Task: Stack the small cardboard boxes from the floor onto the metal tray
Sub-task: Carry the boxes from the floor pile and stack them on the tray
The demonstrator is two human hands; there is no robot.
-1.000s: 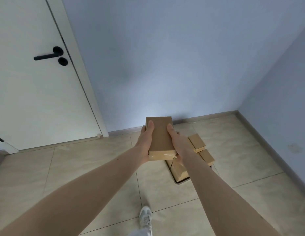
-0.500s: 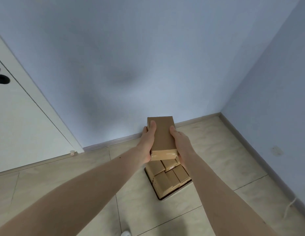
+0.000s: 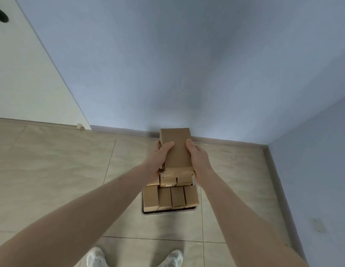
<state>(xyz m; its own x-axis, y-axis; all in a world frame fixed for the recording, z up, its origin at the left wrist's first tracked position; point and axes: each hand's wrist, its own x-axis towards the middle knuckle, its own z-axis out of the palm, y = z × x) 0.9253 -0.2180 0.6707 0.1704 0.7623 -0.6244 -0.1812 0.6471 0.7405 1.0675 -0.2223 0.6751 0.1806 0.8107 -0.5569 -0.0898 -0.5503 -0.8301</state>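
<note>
Both hands, the left hand (image 3: 161,160) and right hand (image 3: 198,160), grip a cardboard box (image 3: 176,150) above the box-laden metal tray (image 3: 168,211) on the floor, apparently mid-placement; lowering it squarely onto the stack comes next.

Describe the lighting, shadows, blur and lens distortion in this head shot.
Head view: soft, even light with no glare; a blurry dark shadow patch on the wall; a brighter glow along the baseboard behind the held box; wide-angle bending slants the door edge and stretches the forearms; the door handle at the top left corner is smeared.
</note>
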